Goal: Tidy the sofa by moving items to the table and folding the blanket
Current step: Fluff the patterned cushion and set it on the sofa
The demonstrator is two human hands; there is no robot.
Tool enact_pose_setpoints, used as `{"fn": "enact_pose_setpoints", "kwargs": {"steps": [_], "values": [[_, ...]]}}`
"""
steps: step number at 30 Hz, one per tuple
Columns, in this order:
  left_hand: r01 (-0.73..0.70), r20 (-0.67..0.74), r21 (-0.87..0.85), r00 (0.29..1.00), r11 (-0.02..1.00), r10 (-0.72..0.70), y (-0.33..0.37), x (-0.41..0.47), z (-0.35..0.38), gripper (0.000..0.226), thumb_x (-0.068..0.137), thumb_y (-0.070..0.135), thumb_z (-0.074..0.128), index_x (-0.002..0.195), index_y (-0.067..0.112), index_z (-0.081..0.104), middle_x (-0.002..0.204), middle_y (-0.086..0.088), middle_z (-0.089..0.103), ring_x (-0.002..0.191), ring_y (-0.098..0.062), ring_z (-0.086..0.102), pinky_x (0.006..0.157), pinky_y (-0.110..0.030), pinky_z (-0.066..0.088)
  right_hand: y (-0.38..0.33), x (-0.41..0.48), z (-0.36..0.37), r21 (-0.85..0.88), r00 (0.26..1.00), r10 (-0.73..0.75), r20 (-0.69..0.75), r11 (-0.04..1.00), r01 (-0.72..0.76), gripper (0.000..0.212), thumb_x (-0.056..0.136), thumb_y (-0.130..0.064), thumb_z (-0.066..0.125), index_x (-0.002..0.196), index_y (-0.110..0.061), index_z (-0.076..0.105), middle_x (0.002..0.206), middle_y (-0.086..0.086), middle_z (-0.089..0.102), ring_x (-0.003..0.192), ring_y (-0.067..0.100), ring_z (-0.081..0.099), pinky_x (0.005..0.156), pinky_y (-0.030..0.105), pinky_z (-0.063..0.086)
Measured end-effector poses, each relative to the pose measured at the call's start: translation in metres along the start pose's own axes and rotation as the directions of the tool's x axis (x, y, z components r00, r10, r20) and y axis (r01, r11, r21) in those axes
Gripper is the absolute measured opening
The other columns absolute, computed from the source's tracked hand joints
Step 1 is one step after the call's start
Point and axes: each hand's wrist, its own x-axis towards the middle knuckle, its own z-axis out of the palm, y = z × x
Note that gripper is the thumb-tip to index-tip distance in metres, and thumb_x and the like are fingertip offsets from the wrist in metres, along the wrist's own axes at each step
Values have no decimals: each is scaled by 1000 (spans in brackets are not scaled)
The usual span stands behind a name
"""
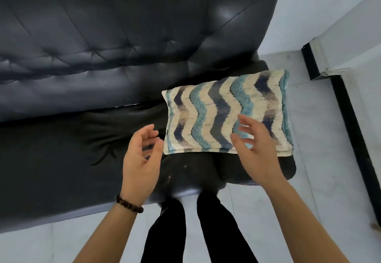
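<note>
From the head view, the folded, wave-striped blanket (216, 114) lies flat on the right end of the black sofa (103, 46), with its stacked edges showing along the near and right sides. What lies under the blanket is hidden. The left hand (140, 157) hovers just left of the blanket's near left corner, palm turned toward it and fingers loosely curled, holding nothing. A bead bracelet (128, 204) circles that wrist. The right hand (255, 149) is over the blanket's near right part, fingers spread and relaxed, and covers some of the stripes. I cannot tell whether it touches the cloth. Below the blanket, two dark-trousered legs (171, 231) stand against the sofa's front edge and hide a stretch of it. Left of the blanket the sofa runs out of frame. Right of the blanket lie pale floor (321, 180) and a black skirting (350, 118), its far end cut off.
</note>
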Motion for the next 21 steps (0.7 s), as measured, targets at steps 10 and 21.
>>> {"fn": "enact_pose_setpoints", "kwargs": {"steps": [10,21], "values": [[77,-27,177,997,981,-74,-173,147,153,36,98,24,55,134,18,51,137,-2,48,115,0,50,85,0,36,173,137,74,-625,943,-81,-323,767,-148,84,90,-72,49,156,-28,22,163,21,6,150,42,3,117,58,6],[129,-46,599,991,790,-128,-256,202,199,47,96,50,52,99,3,54,93,-13,59,94,-36,58,65,-35,37,203,164,100,-690,862,-300,-408,720,-76,47,96,-56,56,118,-15,59,110,17,56,98,37,51,84,42,33]]}}
